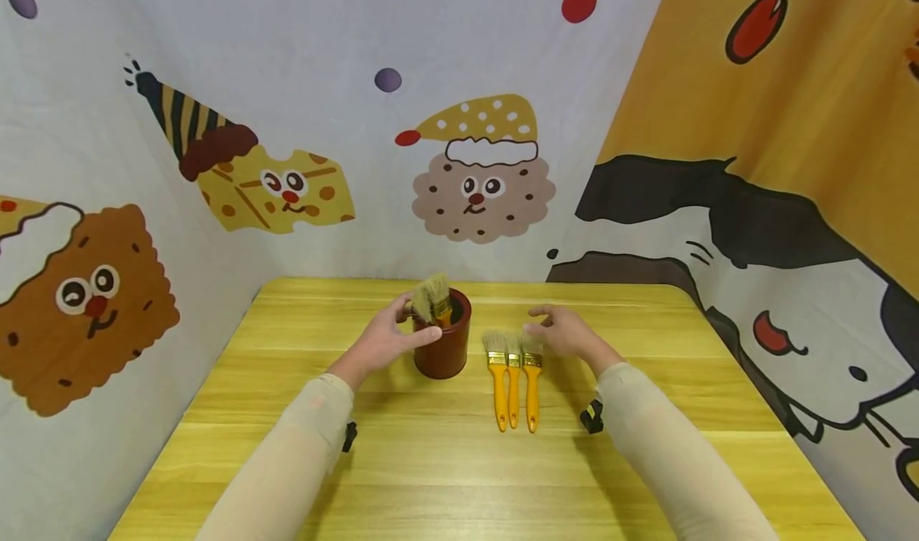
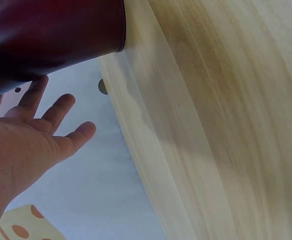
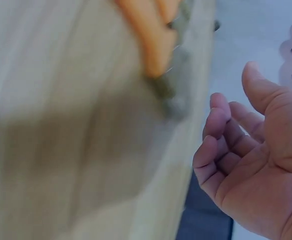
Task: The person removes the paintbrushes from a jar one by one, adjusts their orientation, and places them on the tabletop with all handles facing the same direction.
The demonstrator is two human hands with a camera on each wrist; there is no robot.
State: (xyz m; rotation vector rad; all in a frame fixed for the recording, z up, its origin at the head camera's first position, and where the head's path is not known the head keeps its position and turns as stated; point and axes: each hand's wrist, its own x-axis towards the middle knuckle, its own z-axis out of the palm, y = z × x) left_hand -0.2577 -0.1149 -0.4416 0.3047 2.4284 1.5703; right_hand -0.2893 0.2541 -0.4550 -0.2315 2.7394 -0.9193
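Note:
In the head view a dark red round pot stands on the table. Paintbrushes stick out of it, bristles up; how many is hard to tell. My left hand holds the pot's left side near the rim, thumb across the front. The left wrist view shows a finger of that hand against the pot, while other fingers spread away from it. Three paintbrushes with orange handles lie side by side right of the pot. Just beyond their bristles hovers my right hand, fingers loosely bent, holding nothing.
The wooden table reaches back to a printed cloth with cartoon figures, which hangs behind and at both sides. Dark strap pieces show under the right wrist.

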